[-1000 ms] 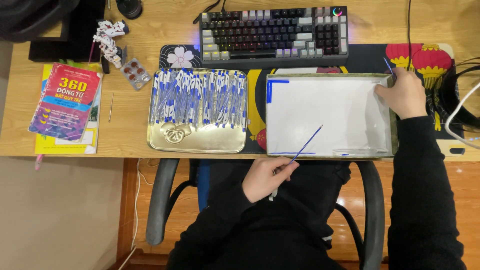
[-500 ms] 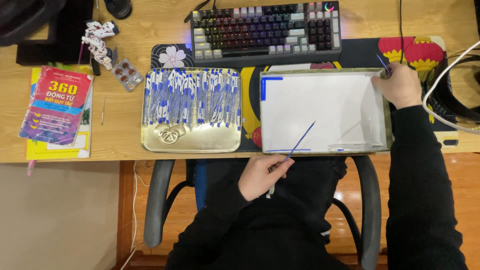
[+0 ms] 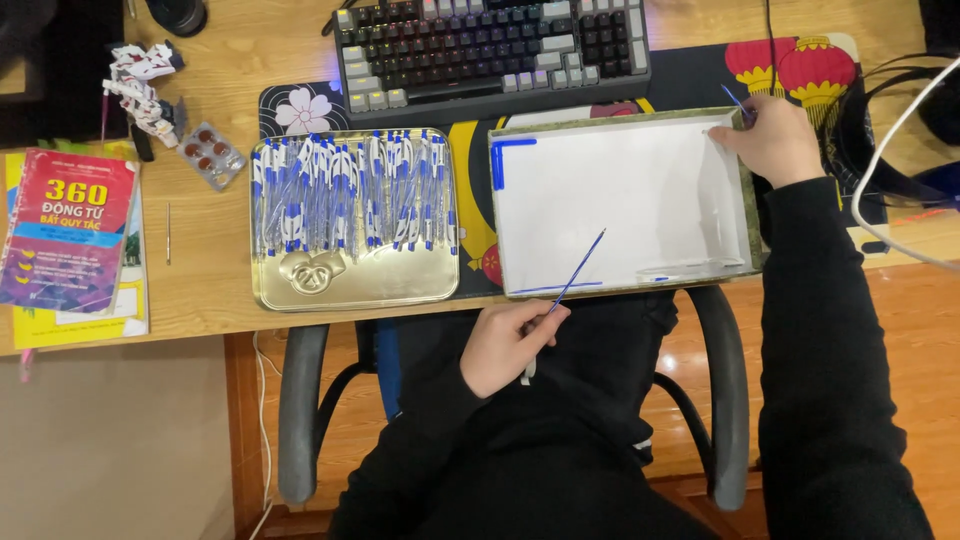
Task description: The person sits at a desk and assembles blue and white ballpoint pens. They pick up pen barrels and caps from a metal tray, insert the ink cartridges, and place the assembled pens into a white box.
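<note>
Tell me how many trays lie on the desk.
2. A gold tray full of pens lies on the left; a white-lined tray lies on the right, its far corner under the right hand. None seems hidden.

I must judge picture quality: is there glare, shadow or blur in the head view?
Head view: sharp overall; warm glare on the glossy floor; the keyboard glows with backlight; soft shadow inside the white box near the right hand; left hand unblurred.
</note>
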